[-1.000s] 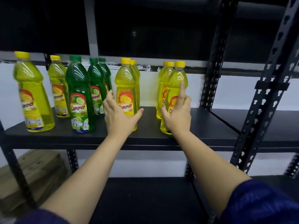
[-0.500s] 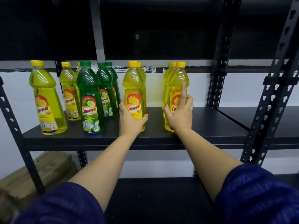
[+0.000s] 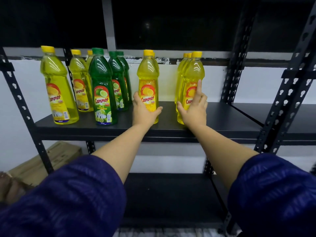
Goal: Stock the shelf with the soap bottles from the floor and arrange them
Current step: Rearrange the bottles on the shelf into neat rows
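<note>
Yellow and green soap bottles stand upright in rows on the black shelf (image 3: 227, 117). My left hand (image 3: 143, 112) wraps the lower part of the middle yellow bottle (image 3: 148, 77), which has another yellow bottle close behind it. My right hand (image 3: 195, 110) grips the front yellow bottle (image 3: 194, 74) of the right-hand row, index finger stretched up along its label. To the left stand three green bottles, the front one (image 3: 102, 82) nearest me, and a row of yellow bottles with the front one (image 3: 57, 86) at the shelf's left end.
Black perforated uprights (image 3: 283, 93) frame the shelf on the right, with one (image 3: 22, 103) on the left. A lower black shelf (image 3: 171, 199) lies below my arms. A cardboard box (image 3: 42, 161) sits on the floor at lower left. The shelf's right part holds nothing.
The view has pulled back and my sleeves have come into view. Both hands stay on the same two yellow bottles, which have shifted little on the shelf.
</note>
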Action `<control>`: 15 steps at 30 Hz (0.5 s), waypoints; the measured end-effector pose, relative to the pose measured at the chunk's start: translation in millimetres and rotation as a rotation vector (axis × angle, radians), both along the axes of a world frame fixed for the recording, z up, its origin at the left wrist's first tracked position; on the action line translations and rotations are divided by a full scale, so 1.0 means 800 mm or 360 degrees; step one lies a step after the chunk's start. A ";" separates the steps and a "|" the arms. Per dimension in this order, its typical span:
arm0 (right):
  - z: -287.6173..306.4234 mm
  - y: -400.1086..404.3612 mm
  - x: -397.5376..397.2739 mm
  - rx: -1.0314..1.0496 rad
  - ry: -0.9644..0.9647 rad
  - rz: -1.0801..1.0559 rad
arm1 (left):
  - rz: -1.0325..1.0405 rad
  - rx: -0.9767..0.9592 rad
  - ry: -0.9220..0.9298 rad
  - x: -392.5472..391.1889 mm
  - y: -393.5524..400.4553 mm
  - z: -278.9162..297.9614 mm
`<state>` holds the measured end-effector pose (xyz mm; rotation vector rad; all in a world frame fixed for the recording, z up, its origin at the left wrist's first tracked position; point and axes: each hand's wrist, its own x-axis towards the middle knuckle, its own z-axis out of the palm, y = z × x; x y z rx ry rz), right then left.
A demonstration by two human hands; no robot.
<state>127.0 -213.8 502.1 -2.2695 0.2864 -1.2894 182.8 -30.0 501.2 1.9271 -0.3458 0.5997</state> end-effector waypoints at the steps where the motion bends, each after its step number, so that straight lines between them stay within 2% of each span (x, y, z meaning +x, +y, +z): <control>1: -0.002 0.000 -0.004 0.0009 0.0038 0.0006 | 0.0006 0.0040 0.0022 -0.004 0.000 0.003; 10: -0.007 -0.001 -0.028 0.0026 0.0227 0.0046 | 0.0025 0.0172 0.0148 -0.004 0.003 0.005; 14: -0.002 0.003 -0.037 0.0058 0.0274 0.0099 | 0.0048 0.0274 0.0362 -0.009 0.012 0.008; 15: -0.004 0.009 -0.044 0.0052 0.0327 0.0082 | 0.0084 0.0384 0.0415 -0.017 0.017 0.010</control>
